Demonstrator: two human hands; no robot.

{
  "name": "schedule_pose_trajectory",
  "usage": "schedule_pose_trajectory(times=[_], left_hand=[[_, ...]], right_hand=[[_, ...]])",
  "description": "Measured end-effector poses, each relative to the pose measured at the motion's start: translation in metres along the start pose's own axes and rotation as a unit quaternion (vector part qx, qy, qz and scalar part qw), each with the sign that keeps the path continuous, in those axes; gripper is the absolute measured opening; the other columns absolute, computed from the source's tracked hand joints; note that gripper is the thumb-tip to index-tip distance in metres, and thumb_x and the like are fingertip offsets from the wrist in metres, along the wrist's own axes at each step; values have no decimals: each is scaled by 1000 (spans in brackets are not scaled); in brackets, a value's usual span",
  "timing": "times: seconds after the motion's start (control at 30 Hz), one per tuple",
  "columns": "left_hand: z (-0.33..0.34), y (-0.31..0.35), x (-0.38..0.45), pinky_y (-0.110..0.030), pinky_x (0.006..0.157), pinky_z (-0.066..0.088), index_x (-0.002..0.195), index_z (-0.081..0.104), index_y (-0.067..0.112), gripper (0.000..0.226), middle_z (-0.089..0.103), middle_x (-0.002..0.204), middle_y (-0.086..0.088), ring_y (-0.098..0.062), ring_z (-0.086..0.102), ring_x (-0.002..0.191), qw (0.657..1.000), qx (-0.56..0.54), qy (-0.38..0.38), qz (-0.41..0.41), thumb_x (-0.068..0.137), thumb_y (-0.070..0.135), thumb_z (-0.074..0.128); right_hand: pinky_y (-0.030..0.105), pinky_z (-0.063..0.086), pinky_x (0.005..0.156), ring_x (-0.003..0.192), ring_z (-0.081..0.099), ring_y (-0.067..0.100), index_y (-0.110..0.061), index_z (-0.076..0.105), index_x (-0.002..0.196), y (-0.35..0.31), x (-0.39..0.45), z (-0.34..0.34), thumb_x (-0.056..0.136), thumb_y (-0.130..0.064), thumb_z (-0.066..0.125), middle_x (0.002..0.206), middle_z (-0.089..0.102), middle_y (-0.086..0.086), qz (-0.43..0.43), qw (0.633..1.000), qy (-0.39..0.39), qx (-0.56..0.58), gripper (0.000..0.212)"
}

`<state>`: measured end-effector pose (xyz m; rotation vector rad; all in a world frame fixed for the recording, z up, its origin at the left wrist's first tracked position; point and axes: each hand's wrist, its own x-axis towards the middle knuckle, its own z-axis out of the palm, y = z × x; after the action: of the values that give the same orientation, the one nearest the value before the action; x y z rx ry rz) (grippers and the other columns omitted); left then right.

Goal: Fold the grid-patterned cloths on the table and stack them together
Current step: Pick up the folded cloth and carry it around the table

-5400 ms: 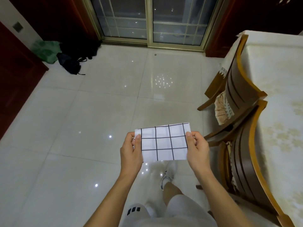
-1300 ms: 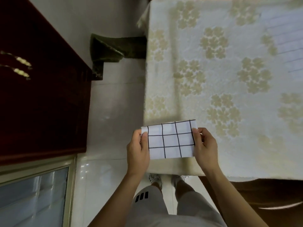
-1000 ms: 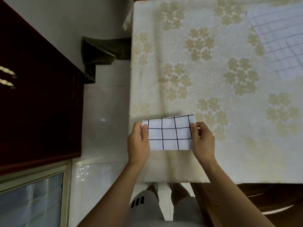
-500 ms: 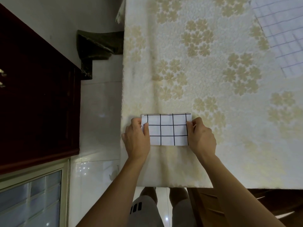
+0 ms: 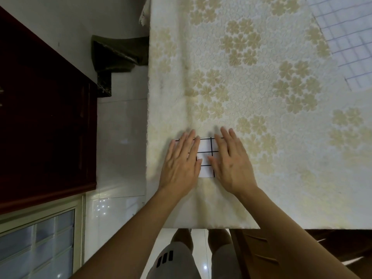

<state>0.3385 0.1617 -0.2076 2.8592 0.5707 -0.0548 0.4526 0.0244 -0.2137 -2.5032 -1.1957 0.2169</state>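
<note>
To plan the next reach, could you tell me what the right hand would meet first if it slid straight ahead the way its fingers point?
Probably only bare tablecloth: the right hand points up and slightly left, well clear of the unfolded grid cloth.

Both bare forearms reach forward from the bottom of the view. The left hand [image 5: 181, 162] lies palm down, fingers straight and close together, pointing away from the body. The right hand [image 5: 231, 160] lies flat beside it, fingers straight, thumb stretched toward the left hand. The thumbs nearly meet.
</note>
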Motion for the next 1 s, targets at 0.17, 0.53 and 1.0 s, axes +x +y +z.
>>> schedule_pose_trajectory(times=[0.17,0.53,1.0], left_hand=[[20,-13,5,-47,122,19,158,8,11,67,4,167,-7,-21,3,154,994,59,-88,32,104,50,8],[18,-29,1,-48,123,15,158,5,8,76,-1,167,-8,-21,-3,154,995,71,-71,-5,101,59,13],[25,-35,-8,-47,124,14,157,2,6,78,-3,167,-10,-21,-5,154,996,52,-66,-19,101,58,14]], right_hand=[[42,11,125,154,-6,21,-7,4,158,9,7,15,105,-51,25,167,-2,10,-52,992,-102,-55,71],[47,15,124,154,-4,24,-3,2,157,19,2,14,100,-64,31,166,-4,13,-39,987,-104,-119,88],[49,12,124,154,-6,23,-5,-1,157,33,-8,9,98,-68,19,167,-6,11,-8,986,-101,-130,88]])
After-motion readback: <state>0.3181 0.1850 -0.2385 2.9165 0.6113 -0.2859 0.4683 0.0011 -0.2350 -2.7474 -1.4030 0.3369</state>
